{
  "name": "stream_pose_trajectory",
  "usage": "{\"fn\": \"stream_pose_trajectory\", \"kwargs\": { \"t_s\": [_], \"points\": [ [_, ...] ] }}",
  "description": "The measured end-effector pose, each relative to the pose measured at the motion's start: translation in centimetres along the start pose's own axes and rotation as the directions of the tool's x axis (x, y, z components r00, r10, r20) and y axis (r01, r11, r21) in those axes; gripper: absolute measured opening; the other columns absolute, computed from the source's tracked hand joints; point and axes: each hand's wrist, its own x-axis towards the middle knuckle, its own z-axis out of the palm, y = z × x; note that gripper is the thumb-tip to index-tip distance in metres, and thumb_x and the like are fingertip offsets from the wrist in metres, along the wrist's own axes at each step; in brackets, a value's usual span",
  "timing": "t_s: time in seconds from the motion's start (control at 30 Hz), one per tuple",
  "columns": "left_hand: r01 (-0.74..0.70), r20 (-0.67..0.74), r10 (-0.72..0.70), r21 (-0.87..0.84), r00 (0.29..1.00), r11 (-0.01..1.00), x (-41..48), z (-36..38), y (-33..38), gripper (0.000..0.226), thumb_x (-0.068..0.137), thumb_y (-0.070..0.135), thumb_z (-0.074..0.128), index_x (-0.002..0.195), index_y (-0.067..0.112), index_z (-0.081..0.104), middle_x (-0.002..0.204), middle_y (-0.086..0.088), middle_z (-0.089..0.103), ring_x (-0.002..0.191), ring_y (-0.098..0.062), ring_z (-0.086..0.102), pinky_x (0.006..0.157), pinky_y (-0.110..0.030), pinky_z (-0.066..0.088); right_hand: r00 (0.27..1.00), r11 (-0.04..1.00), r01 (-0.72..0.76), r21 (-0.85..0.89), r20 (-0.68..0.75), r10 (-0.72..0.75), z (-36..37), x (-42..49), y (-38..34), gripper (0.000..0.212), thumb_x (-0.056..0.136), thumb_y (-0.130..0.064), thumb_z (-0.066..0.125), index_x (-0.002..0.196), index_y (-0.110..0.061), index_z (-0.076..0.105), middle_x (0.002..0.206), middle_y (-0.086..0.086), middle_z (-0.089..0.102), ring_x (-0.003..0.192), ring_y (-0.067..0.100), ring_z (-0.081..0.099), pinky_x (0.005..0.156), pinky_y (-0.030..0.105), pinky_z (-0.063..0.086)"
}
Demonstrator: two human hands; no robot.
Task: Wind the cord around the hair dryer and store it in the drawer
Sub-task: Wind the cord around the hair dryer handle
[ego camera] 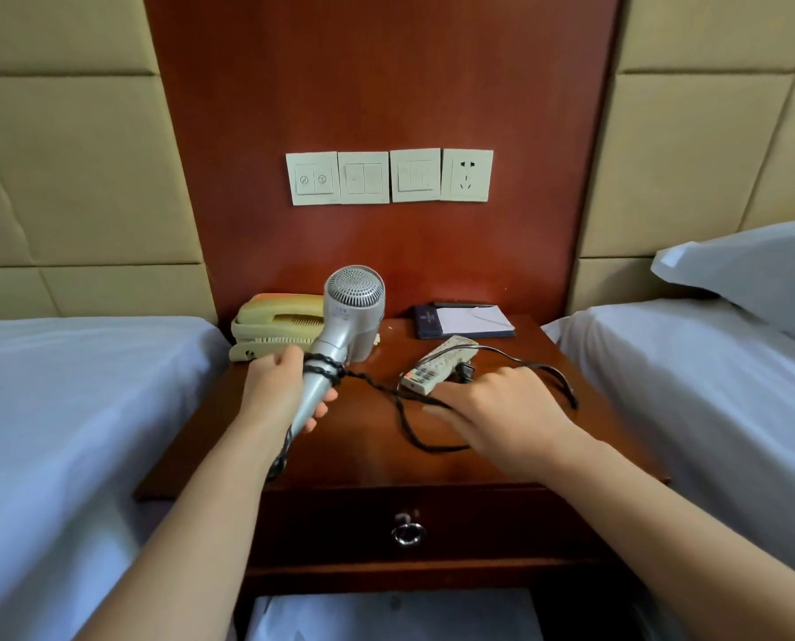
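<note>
Mid-wind, hair dryer gripped in left fingers, slack cord under right hand (grip unclear); needs another loop next.

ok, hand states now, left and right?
Left hand: closed round the hair dryer handle.
Right hand: over the cord; grip on it cannot be told.

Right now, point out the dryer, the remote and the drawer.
dryer (354, 316): head view, silver body below the rear grille.
remote (434, 368): head view, middle of the keypad.
drawer (408, 533): head view, ring pull on its front.
</note>
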Motion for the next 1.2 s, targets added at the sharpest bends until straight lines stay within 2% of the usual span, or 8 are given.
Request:
{"fn": "stream_pose_trajectory", "kwargs": {
  "t_s": [0.17, 0.33, 0.43, 0.6, 0.7, 0.83, 1.0, 1.2],
  "points": [
    [-0.171, -0.067, 0.195, 0.264, 0.979, 0.949, -0.4, 1.2, 0.0, 0.033, 0.092, 0.020, 0.035, 0.080, 0.006, 0.062, 0.062, -0.013, 0.066, 0.039, -0.021, 0.054, 0.037, -0.022, 0.040, 0.993, 0.999, -0.007, 0.038, -0.119, 0.012, -0.6, 0.5, 0.2, 0.036, 0.087, -0.042, 0.040, 0.063, -0.020, 0.057, 0.040, 0.000, 0.050, 0.035, 0.023, 0.051, 0.042, 0.020, 0.017],
    [-0.282, 0.037, 0.314, 0.550, 0.949, 0.786, -2.0, 2.1, -0.2, 0.031, 0.087, 0.031, 0.032, 0.063, 0.021, 0.050, 0.078, -0.011, 0.063, 0.068, -0.033, 0.065, 0.065, -0.039, 0.052, 0.978, 0.990, 0.017, 0.139, -0.208, 0.012, -0.9, 1.0, -0.5, 0.032, 0.086, -0.037, 0.045, 0.065, -0.019, 0.060, 0.042, -0.001, 0.051, 0.036, 0.022, 0.049, 0.044, 0.019, 0.019],
    [-0.344, 0.125, 0.354, 0.658, 0.927, 0.670, -3.0, 2.7, -0.5, 0.040, 0.095, 0.042, 0.027, 0.069, 0.023, 0.051, 0.082, -0.008, 0.058, 0.078, -0.032, 0.060, 0.064, -0.036, 0.045, 0.982, 0.984, 0.002, 0.177, -0.186, 0.031, -0.4, 1.5, -0.6, 0.033, 0.088, -0.039, 0.041, 0.070, -0.020, 0.062, 0.043, 0.001, 0.053, 0.037, 0.027, 0.053, 0.039, 0.024, 0.025],
    [-0.427, 0.241, 0.356, 0.609, 0.903, 0.669, -4.3, 2.5, 0.2, 0.060, 0.093, 0.058, 0.011, 0.091, 0.021, 0.058, 0.081, -0.008, 0.061, 0.084, -0.030, 0.061, 0.078, -0.041, 0.047, 0.966, 0.934, -0.095, 0.345, -0.195, 0.171, -0.5, 2.4, -0.4, 0.037, 0.089, -0.043, 0.036, 0.082, -0.023, 0.065, 0.055, 0.000, 0.064, 0.050, 0.029, 0.060, 0.043, 0.027, 0.038],
    [-0.498, 0.324, 0.378, 0.585, 0.867, 0.640, -4.7, 2.1, 0.5, 0.067, 0.084, 0.071, 0.013, 0.084, 0.021, 0.059, 0.071, -0.003, 0.060, 0.077, -0.027, 0.063, 0.078, -0.041, 0.051, 0.958, 0.886, -0.139, 0.443, -0.167, 0.234, -0.8, 2.9, -0.1, 0.045, 0.088, -0.048, 0.031, 0.084, -0.019, 0.065, 0.065, 0.001, 0.066, 0.059, 0.029, 0.062, 0.050, 0.029, 0.042],
    [-0.536, 0.401, 0.356, 0.635, 0.844, 0.556, -4.9, 1.9, 0.6, 0.091, 0.055, 0.097, 0.018, 0.100, 0.031, 0.061, 0.094, 0.002, 0.066, 0.093, -0.024, 0.062, 0.079, -0.044, 0.054, 0.972, 0.888, -0.114, 0.445, -0.136, 0.193, -1.0, 3.1, -0.7, 0.045, 0.088, -0.049, 0.029, 0.082, -0.020, 0.063, 0.066, -0.003, 0.065, 0.061, 0.026, 0.061, 0.049, 0.033, 0.045],
    [-0.477, 0.339, 0.358, 0.764, 0.870, 0.435, -5.0, 2.4, 0.6, 0.075, 0.071, 0.083, 0.036, 0.121, 0.030, 0.057, 0.110, -0.001, 0.066, 0.100, -0.026, 0.061, 0.076, -0.038, 0.053, 0.988, 0.900, -0.079, 0.428, -0.084, 0.127, -1.3, 3.0, -1.1, 0.033, 0.091, -0.038, 0.042, 0.080, -0.018, 0.067, 0.063, -0.005, 0.064, 0.057, 0.022, 0.059, 0.047, 0.031, 0.038],
    [-0.507, 0.358, 0.422, 0.801, 0.833, 0.320, -5.3, 3.4, 0.7, 0.049, 0.090, 0.061, 0.039, 0.120, 0.027, 0.057, 0.108, -0.006, 0.065, 0.099, -0.030, 0.061, 0.070, -0.033, 0.045, 0.981, 0.833, -0.193, 0.518, 0.080, 0.178, -2.6, 2.9, -0.3, 0.025, 0.091, -0.036, 0.055, 0.079, -0.019, 0.068, 0.063, -0.007, 0.061, 0.061, 0.014, 0.057, 0.054, 0.031, 0.040]
  ]
}}
